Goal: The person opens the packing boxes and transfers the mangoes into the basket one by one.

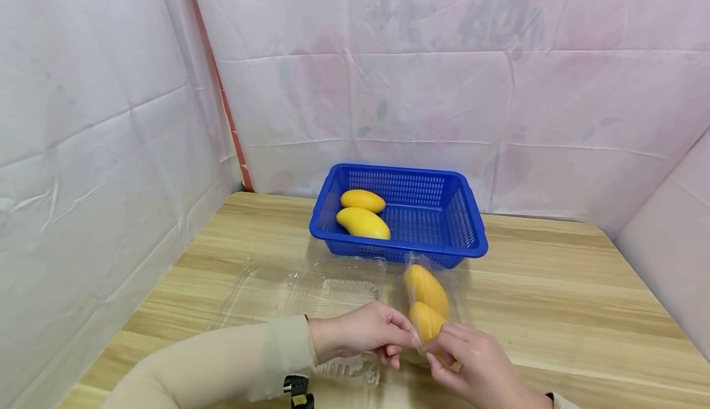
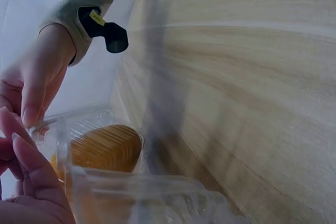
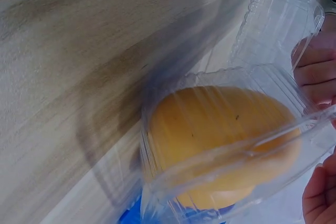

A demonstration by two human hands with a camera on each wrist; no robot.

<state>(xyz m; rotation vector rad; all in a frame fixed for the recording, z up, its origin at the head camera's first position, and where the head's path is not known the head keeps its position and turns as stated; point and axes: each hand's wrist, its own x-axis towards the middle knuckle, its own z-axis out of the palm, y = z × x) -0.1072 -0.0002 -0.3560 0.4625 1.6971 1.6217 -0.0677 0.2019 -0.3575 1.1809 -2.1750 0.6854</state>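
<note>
A clear plastic clamshell container (image 1: 457, 295) stands in front of the basket, its lid down over two yellow-orange mangoes (image 1: 426, 291). My left hand (image 1: 370, 332) pinches the container's near corner between thumb and fingers. Right beside it, my right hand (image 1: 476, 363) grips the same near edge, the two sets of fingertips almost meeting. In the right wrist view, a mango (image 3: 220, 124) shows through the ribbed clear wall, and the lid's rim runs toward both hands. Left of it lies a second clear clamshell (image 1: 338, 295), opened flat and partly hidden by my left hand and forearm.
A blue perforated basket (image 1: 399, 250) stands at the back of the wooden table (image 1: 560, 298), with two more mangoes (image 1: 363, 223) at its left end. Pale printed cloth (image 1: 388, 101) hangs behind the table and along both sides.
</note>
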